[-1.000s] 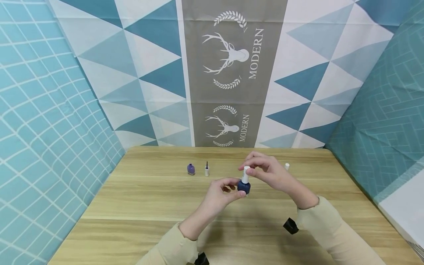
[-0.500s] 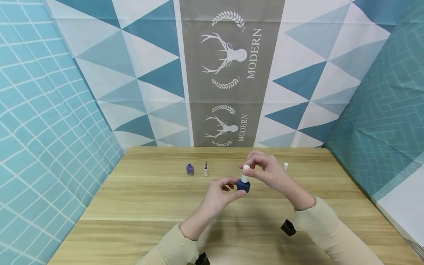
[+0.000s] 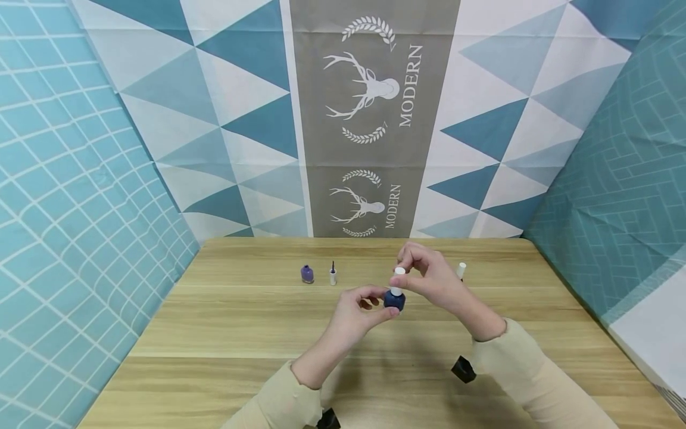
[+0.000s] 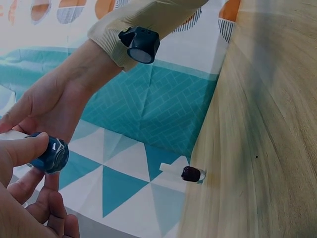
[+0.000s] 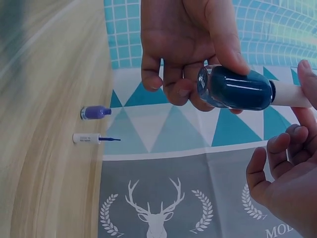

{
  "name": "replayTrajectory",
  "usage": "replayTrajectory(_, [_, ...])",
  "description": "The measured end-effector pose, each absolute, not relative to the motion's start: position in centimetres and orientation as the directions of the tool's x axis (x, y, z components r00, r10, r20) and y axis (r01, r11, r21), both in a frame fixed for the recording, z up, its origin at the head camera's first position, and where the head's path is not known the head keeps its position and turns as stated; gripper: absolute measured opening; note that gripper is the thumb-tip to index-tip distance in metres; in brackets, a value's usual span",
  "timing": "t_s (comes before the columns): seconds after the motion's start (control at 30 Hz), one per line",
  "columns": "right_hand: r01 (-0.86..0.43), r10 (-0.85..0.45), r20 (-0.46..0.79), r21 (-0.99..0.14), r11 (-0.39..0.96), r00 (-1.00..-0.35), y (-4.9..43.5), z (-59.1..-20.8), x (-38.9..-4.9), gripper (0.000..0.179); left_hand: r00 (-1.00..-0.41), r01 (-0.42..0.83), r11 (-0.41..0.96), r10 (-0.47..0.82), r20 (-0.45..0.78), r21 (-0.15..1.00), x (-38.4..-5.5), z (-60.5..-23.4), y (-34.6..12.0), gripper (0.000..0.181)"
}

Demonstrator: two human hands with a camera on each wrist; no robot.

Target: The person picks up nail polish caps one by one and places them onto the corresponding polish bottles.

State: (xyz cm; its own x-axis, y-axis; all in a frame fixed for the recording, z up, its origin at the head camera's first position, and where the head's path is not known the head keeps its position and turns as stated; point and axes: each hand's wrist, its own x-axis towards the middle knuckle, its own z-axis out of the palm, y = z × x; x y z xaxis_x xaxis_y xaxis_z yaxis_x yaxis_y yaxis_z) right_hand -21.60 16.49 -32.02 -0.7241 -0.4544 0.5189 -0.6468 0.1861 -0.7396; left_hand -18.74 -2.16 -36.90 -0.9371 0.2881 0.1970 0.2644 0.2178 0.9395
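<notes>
Over the middle of the wooden table, my left hand [image 3: 358,311] pinches a dark blue nail polish bottle [image 5: 240,89] by its glass body between thumb and fingers. My right hand [image 3: 436,280] pinches the bottle's white cap [image 5: 290,94], which sits on the neck. In the head view the bottle stands nearly upright, cap up. Left of the hands, an uncapped purple nail polish bottle [image 3: 307,274] rests on the table. Beside it a white cap [image 3: 333,277] stands on its top with the brush pointing up. The right hand's other fingers are curled beside the cap.
Behind the right hand stands another nail polish bottle with a white cap [image 3: 461,270]; the left wrist view shows its dark body [image 4: 190,173]. Patterned cloth [image 3: 364,119] hangs behind the wooden table [image 3: 225,322] and on both sides.
My right fingers have shifted on the white cap, the hand turning slightly while the thumb covers more of it. My left hand and the blue bottle stay almost in place.
</notes>
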Motion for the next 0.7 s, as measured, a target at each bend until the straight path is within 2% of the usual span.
replayTrajectory(0.17, [-0.644, -0.445, 0.525, -0.745, 0.171, -0.725, 16.31, -32.2, -21.68, 0.02, -0.934, 0.28, 0.216, 0.289, 0.212, 0.935, -18.8, -36.93, -2.18, 0.025])
replayTrajectory(0.33, [-0.615, -0.453, 0.482, -0.761, 0.208, -0.75, 16.45, -32.15, -21.57, 0.008, -0.933, 0.276, 0.192, 0.291, 0.214, 0.942, -18.85, -36.91, -2.22, 0.024])
replayTrajectory(0.53, [-0.619, -0.532, 0.444, -0.758, 0.205, -0.721, 17.03, -31.86, -21.26, 0.024, -0.93, 0.277, 0.193, 0.3, 0.212, 0.941, -18.83, -36.82, -2.37, 0.023])
replayTrajectory(0.7, [-0.626, -0.578, 0.437, -0.761, 0.17, -0.689, 17.2, -31.68, -21.25, 0.026, -0.925, 0.293, 0.191, 0.305, 0.227, 0.937, -18.89, -36.8, -2.43, 0.024])
